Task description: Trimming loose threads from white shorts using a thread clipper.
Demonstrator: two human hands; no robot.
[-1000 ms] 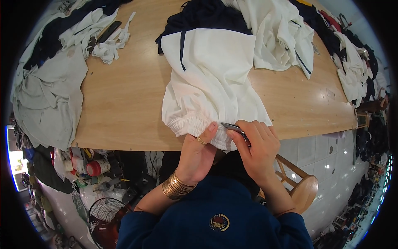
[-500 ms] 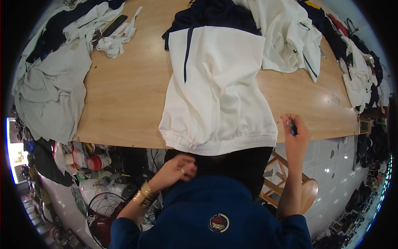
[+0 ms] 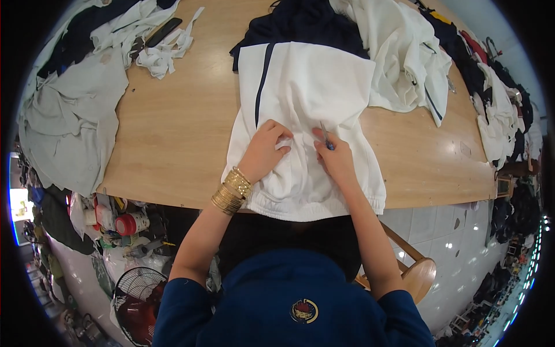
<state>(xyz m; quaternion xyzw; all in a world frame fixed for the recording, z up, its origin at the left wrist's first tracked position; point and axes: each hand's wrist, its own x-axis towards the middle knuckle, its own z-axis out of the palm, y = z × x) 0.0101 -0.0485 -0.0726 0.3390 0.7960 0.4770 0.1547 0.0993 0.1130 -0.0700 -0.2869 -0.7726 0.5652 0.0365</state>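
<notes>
White trousers with an elastic hem and a narrow dark side stripe lie in front of me, the hem at the table's near edge. My left hand rests on their left part, fingers bent, with a gap between thumb and forefinger. Opposite it, over the middle of the cloth, my right hand is closed around small blue thread snips. Their thin metal tip points away from me. The palm and fingers hide most of the tool.
Dark navy cloth and another white garment lie beyond the trousers. Grey cloth is heaped on the left of the wooden table, near white strips and a black oblong item. A wooden stool stands below right.
Both hands have come up onto the white trousers, the left from below the hem and the right from beside them. The snips have moved left with my right hand.
</notes>
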